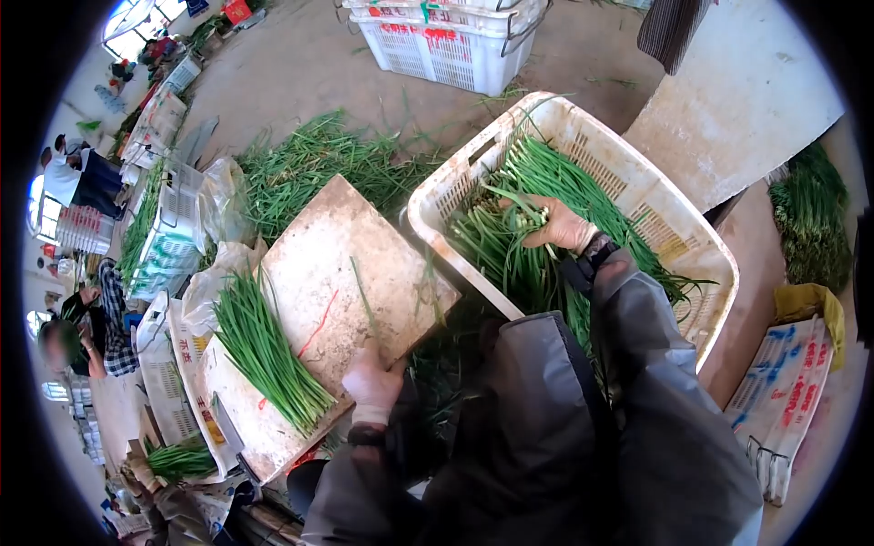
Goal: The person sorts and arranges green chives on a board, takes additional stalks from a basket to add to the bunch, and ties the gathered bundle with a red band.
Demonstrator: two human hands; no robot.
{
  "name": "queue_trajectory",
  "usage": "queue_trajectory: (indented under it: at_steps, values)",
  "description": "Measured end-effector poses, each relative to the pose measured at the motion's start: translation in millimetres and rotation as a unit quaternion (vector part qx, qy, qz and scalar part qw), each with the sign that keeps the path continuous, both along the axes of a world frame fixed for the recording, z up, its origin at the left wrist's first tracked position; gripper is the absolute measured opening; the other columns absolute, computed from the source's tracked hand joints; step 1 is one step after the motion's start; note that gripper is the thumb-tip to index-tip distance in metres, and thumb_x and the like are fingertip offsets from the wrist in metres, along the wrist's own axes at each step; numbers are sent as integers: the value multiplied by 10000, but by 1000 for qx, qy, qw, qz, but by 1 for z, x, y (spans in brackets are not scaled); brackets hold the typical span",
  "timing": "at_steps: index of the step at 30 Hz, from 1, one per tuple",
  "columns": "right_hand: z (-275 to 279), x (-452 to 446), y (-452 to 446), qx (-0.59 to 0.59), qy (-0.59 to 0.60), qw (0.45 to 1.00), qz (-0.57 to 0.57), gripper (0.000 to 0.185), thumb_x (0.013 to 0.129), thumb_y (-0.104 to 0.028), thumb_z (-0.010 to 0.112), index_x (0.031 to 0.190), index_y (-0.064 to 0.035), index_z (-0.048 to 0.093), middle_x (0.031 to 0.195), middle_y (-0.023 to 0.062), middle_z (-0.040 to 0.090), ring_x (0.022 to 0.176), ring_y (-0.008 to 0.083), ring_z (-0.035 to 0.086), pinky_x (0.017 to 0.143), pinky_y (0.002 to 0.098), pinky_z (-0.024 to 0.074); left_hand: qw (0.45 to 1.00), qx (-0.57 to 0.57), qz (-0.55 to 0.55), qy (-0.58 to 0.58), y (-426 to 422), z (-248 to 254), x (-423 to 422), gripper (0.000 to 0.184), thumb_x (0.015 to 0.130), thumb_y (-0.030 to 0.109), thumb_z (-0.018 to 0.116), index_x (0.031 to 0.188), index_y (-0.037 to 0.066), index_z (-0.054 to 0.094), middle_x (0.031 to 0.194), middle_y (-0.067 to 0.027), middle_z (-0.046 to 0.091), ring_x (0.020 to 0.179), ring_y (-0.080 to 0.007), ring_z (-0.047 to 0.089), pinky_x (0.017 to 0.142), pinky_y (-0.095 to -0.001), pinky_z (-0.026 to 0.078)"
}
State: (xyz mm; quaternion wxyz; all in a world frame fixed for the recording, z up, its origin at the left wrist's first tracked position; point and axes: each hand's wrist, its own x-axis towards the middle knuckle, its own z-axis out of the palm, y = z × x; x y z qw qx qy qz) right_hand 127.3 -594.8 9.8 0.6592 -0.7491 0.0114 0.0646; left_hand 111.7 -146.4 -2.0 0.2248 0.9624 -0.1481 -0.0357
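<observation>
At left, what appears to be a knife point(228, 428) is seen along the outer edge of a dirt-marked board point(364, 237); were it nudged, it could be tipped off, or fingers could be cut. Beside it, a bunch of green stalks point(270, 355) is laid slantwise on the board. No tie can be made out around its middle, so it could be fanned apart or rolled toward the near edge if it were brushed by a sleeve. A red string point(317, 323) is stretched beside the bunch, where it could be snagged or swept away. At centre, the left hand point(371, 380) is held at the board's near edge with its fingers curled, just below a loose stalk point(362, 289); whether the stalk is pinched cannot be told. Beyond the board, a heap of loose greens point(337, 173) is spread over the floor, by which a foot could be made to slip. At right, a handful of stalks point(517, 217) is gripped by the right hand point(562, 227) above a white crate point(435, 221). Stems could be bent if squeezed too hard, or neighbours dragged out if lifted while tangled with the greens point(583, 196) beneath.
</observation>
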Motion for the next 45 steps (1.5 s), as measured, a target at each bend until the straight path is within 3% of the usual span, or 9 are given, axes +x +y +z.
queue_trajectory:
  at_steps: [15, 18, 24, 26, 27, 31, 34, 38, 45]
  values:
    - [24, -20, 42, -153, -12, 985, -81, 506, 726, -120, 861, 1201, -60, 696, 961, 71, 741, 887, 155, 658, 876, 309, 530, 1000, -7, -8, 1, 1, 4, -1, 384, 691, 201, 877, 958, 110, 616, 901, -75, 630, 817, -337, 666, 688, -463, 526]
    - [49, -29, 37, -116, -40, 988, -92, 410, 749, -77, 842, 1135, -38, 710, 963, 18, 723, 897, 99, 627, 859, 280, 518, 1000, -13, -6, -8, 2, 6, -2, 391, 687, 228, 885, 943, 119, 610, 873, -75, 640, 810, -337, 668, 688, -464, 526]
    - [83, -55, 42, -88, -86, 976, -181, 448, 798, -22, 823, 1223, -30, 683, 1033, 17, 706, 962, 108, 623, 880, 277, 518, 1000, 11, 10, -27, 6, -7, 0, 403, 680, 280, 888, 911, 128, 596, 859, -86, 649, 831, -340, 670, 703, -476, 525]
    - [85, -58, 40, -108, -34, 986, -125, 446, 789, -31, 836, 1213, -30, 696, 1052, 8, 696, 971, 117, 618, 898, 283, 513, 999, 7, 9, -34, 5, -5, -1, 401, 681, 280, 885, 915, 127, 597, 860, -89, 648, 837, -343, 670, 711, -479, 525]
    - [87, -60, 39, -210, -43, 971, -110, 490, 785, -43, 828, 1250, -20, 674, 1034, 30, 722, 957, 114, 631, 891, 275, 521, 999, 22, 11, -28, 5, -7, -1, 394, 687, 284, 871, 925, 125, 600, 868, -91, 651, 843, -345, 672, 723, -480, 529]
    - [82, -66, 42, -127, -29, 976, -176, 435, 791, -38, 824, 1204, 1, 693, 1016, 31, 715, 935, 129, 634, 879, 282, 522, 999, 2, 10, -32, 9, -11, -2, 389, 696, 291, 857, 947, 128, 609, 870, -89, 655, 854, -341, 678, 730, -475, 536]
    - [90, -75, 46, -206, -84, 957, -189, 438, 792, -20, 817, 1209, 16, 684, 991, 24, 723, 903, 124, 642, 863, 274, 526, 999, 10, 7, -36, 10, -14, -2, 395, 702, 298, 852, 970, 131, 615, 877, -79, 662, 866, -335, 685, 736, -468, 542]
    - [92, -92, 50, -106, -61, 963, -239, 387, 791, -13, 820, 1153, 24, 690, 975, 36, 736, 886, 133, 653, 849, 284, 529, 999, 14, 5, -29, 11, -24, 3, 407, 711, 311, 850, 999, 134, 623, 891, -63, 679, 880, -321, 695, 741, -461, 547]
    - [90, -119, 63, -191, -176, 936, -238, 267, 787, -8, 815, 1037, -3, 721, 1339, 125, 599, 1204, 222, 578, 1016, 365, 479, 1000, 23, -8, -10, 11, -11, 1, 453, 742, 308, 826, 1113, 103, 666, 954, -123, 706, 897, -346, 715, 751, -465, 575]
